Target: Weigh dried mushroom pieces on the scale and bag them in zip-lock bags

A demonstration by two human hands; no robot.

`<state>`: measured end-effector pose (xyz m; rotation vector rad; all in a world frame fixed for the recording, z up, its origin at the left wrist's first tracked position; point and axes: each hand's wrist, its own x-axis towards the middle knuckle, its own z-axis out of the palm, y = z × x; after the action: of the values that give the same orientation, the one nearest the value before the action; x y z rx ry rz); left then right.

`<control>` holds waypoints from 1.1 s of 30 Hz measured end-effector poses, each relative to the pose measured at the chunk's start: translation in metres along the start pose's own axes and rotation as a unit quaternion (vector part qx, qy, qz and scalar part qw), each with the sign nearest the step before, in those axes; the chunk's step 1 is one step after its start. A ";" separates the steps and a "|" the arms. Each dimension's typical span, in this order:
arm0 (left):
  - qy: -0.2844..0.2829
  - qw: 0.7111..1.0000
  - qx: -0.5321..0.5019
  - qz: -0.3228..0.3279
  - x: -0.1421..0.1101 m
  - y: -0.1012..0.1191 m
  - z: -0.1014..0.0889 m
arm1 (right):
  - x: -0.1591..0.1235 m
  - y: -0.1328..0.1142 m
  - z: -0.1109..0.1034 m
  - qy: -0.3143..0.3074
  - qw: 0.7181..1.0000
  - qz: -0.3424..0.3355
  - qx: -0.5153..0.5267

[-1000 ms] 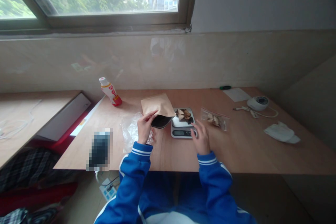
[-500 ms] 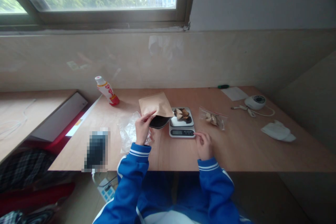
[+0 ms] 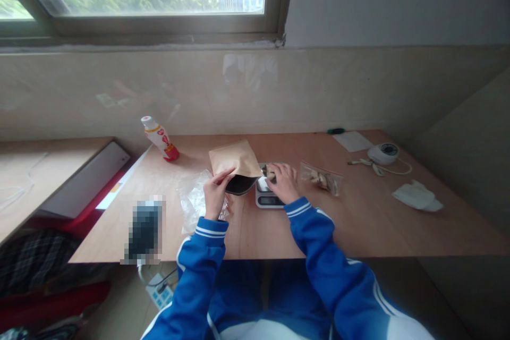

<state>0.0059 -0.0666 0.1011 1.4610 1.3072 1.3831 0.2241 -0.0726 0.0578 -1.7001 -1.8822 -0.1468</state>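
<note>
A person's left hand (image 3: 215,195), fingers closed, pinches the lower edge of a brown kraft-paper pouch (image 3: 233,158) with a dark, open mouth, just beside a white digital kitchen scale (image 3: 268,200) on a light wooden surface (image 3: 370,226). The right hand (image 3: 283,182) curls over dried mushroom slices (image 3: 270,171) on the scale, fingers half closed; any grip on them cannot be told. A clear zip bag (image 3: 321,179) of slices lies to the right.

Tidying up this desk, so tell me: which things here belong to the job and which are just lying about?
Part of the job: left hand, kraft paper pouch, right hand, digital scale, dried slices, zip bag of slices.

Lying about: drink bottle, crumpled clear plastic, white cloth, round white gadget.
</note>
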 end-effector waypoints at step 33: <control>0.002 0.999 0.020 0.030 -0.009 -0.010 -0.010 | -0.012 -0.135 0.038 -0.144 0.988 0.009 0.058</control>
<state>-0.0050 -0.0745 0.0910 1.5375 1.3092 1.4063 0.0845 -0.0894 0.0610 -1.7303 -2.0359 0.2243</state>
